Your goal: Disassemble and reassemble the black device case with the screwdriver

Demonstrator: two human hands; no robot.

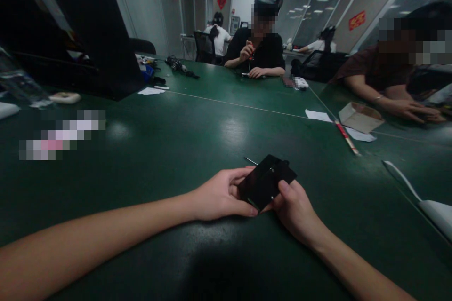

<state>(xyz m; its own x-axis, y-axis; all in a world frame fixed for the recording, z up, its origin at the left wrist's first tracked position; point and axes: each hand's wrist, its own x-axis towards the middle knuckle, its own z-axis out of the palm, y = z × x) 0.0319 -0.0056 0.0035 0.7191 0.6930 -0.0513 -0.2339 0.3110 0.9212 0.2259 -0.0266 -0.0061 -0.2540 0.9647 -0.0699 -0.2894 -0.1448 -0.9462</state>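
Both my hands hold a flat black rectangular case (263, 181) just above the green table (169, 150). My left hand (222, 195) grips its left side, the thumb along the lower edge and the fingers curled behind. On the right side my right hand (294, 204) presses its thumb on the front face, with the other fingers underneath. Small shiny spots, perhaps screws, dot the case, and a small dark tab sticks out at its upper right. A thin metal shaft (251, 161) pokes out past the upper left; its other end is hidden behind the case and hand.
A large black panel (106, 42) stands at the left. An open white box (360, 117) and a red-and-white stick (346, 138) lie at the right. Across the table a person (254, 51) holds a screwdriver; another person (384, 80) leans in from the right. Cables (180, 66) lie far back.
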